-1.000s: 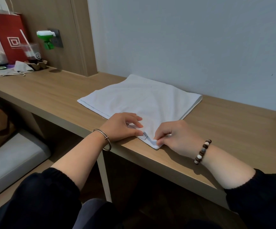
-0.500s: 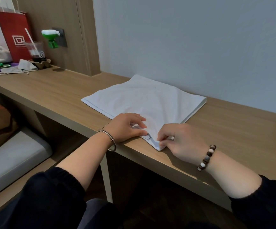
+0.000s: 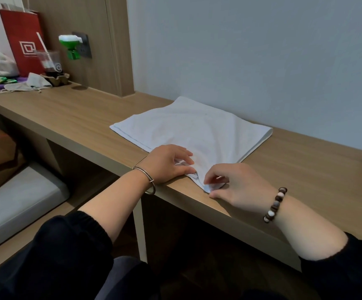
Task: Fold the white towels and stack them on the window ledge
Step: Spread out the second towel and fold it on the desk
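- white towel folded flat, centre frame, on wooden ledge
- right hand pinches its near corner, thumb and forefinger closed on cloth
- left hand rests on near edge, fingers extended, gripping nothing
- red paper bag upper left

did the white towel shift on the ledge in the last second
No. The folded white cloth towel keeps its far corner against the grey wall, same gap from the wooden wall panel.
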Tool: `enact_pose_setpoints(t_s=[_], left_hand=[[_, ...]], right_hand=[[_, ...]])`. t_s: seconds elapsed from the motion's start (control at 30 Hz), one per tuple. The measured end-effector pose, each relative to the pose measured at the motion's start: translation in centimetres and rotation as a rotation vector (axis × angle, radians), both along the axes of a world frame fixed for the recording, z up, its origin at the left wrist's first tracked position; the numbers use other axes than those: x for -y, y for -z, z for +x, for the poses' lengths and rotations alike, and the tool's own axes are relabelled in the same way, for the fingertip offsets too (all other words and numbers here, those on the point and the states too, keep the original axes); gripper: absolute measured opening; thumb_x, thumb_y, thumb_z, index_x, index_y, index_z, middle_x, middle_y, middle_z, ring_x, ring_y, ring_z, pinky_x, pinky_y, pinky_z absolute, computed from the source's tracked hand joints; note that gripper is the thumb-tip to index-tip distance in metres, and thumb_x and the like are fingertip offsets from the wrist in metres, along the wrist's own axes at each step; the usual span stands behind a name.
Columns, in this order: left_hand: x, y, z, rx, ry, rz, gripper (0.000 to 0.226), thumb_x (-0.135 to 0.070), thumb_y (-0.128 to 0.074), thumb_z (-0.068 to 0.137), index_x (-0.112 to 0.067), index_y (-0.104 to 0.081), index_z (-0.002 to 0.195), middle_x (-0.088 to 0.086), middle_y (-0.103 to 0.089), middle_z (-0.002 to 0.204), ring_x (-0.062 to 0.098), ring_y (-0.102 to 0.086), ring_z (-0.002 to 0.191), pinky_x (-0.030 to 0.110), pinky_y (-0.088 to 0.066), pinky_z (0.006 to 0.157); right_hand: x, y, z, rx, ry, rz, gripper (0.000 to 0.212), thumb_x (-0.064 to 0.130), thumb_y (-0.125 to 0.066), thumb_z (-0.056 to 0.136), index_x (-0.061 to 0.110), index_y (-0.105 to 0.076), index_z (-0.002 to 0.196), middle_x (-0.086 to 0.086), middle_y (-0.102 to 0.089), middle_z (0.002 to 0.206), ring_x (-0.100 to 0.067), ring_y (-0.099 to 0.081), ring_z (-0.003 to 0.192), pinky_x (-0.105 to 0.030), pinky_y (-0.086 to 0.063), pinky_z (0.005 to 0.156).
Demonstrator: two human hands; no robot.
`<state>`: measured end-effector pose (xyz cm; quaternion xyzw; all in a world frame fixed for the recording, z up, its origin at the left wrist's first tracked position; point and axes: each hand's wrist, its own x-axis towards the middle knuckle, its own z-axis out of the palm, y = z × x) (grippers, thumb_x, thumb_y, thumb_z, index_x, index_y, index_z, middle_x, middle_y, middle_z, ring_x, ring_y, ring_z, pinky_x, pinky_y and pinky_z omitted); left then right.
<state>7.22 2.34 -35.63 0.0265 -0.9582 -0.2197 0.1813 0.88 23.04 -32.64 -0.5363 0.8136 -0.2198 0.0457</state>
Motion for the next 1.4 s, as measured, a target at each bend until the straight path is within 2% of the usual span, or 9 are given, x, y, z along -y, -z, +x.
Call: enact_pose_setpoints(t_s=[0.1,0.23,0.43,0.6,0.77,0.93,1.07,1.2,1.4], left_hand=[[-0.4,-0.3,0.1,-0.044,0.094,-0.233,0.029,-0.038,-0.061,0.088,-0.019,-0.071,0.107,-0.003,-0.067,0.116,0.016,-0.060,0.107,0.026,-0.045,0.086],[-0.7,-0.4,-0.2,-0.158,0.268,-0.536,0.033,-0.026,-0.043,0.081,-0.012,-0.071,0.073,0.003,-0.069,0.073,0.025,-0.064,0.064,0.029,-0.051,0.047],[-0.7,-1.5,0.2,-0.233,0.360,-0.800,0.030,-0.015,-0.039,0.081,-0.013,-0.064,0.064,0.002,-0.060,0.063,0.024,-0.055,0.054,0.030,-0.048,0.050],[-0.9,-0.1,0.9,-0.260,0.306,-0.559,0.032,-0.022,-0.044,0.082,-0.013,-0.069,0.065,0.000,-0.065,0.069,0.023,-0.061,0.060,0.028,-0.048,0.042],[-1.4,0.8,1.3,-0.233,0.180,-0.261,0.036,-0.043,-0.048,0.081,-0.018,-0.074,0.073,-0.005,-0.066,0.077,0.012,-0.056,0.073,0.029,-0.049,0.053],[-1.9,1.1,1.3,-0.229,0.109,-0.205,0.020,-0.033,-0.062,0.079,-0.017,-0.072,0.072,-0.004,-0.063,0.076,0.015,-0.055,0.072,0.029,-0.045,0.054],[-2.4,0.9,1.3,-0.195,0.053,-0.185,0.010,-0.024,-0.072,0.081,-0.015,-0.073,0.077,-0.002,-0.063,0.079,0.017,-0.055,0.076,0.027,-0.037,0.058],[-2.8,0.8,1.2,-0.198,0.026,-0.183,0.010,-0.024,-0.072,0.082,-0.015,-0.076,0.083,-0.001,-0.065,0.081,0.018,-0.057,0.078,0.026,-0.038,0.061],[-5.9,0.4,0.6,-0.153,0.085,-0.211,0.018,-0.014,-0.063,0.082,-0.016,-0.077,0.094,0.001,-0.070,0.089,0.023,-0.063,0.084,0.021,-0.034,0.066]], right_hand=[[0.0,0.2,0.3,0.008,0.015,-0.032,0.017,0.015,-0.073,0.078,0.027,-0.066,0.087,0.018,-0.064,0.082,0.004,-0.060,0.078,-0.004,-0.043,0.072],[0.0,-0.1,0.1,0.054,0.045,-0.068,0.028,0.011,-0.070,0.077,0.037,-0.058,0.077,0.020,-0.064,0.080,0.005,-0.061,0.079,-0.008,-0.047,0.070],[-0.2,-0.2,-0.5,0.047,0.067,-0.045,0.031,0.013,-0.066,0.079,0.039,-0.052,0.071,0.018,-0.062,0.080,0.003,-0.059,0.079,-0.017,-0.051,0.072],[-0.3,-0.2,-0.7,0.041,0.037,-0.020,0.035,0.006,-0.060,0.079,0.039,-0.050,0.073,0.020,-0.060,0.083,0.004,-0.057,0.082,-0.015,-0.049,0.072],[-0.6,-0.1,-1.1,0.033,0.013,-0.004,0.027,0.006,-0.063,0.081,0.032,-0.059,0.082,0.017,-0.059,0.087,0.001,-0.056,0.083,-0.012,-0.047,0.074],[-0.7,-0.3,-1.4,-0.032,-0.004,0.007,0.007,0.013,-0.072,0.079,0.017,-0.073,0.084,0.008,-0.061,0.090,-0.008,-0.059,0.083,-0.024,-0.049,0.078],[-0.3,-0.1,-0.9,-0.105,-0.009,0.068,0.010,0.024,-0.069,0.084,0.015,-0.072,0.085,0.008,-0.059,0.094,-0.011,-0.057,0.086,-0.024,-0.046,0.077],[0.2,0.0,-1.6,-0.278,0.055,0.132,0.014,0.019,-0.056,0.090,0.019,-0.062,0.077,0.007,-0.054,0.089,-0.016,-0.055,0.088,-0.024,-0.038,0.070],[-1.8,-0.4,-2.8,-0.288,0.168,0.180,0.009,0.017,-0.053,0.089,0.024,-0.059,0.090,0.009,-0.052,0.090,-0.013,-0.050,0.087,-0.024,-0.039,0.072]])
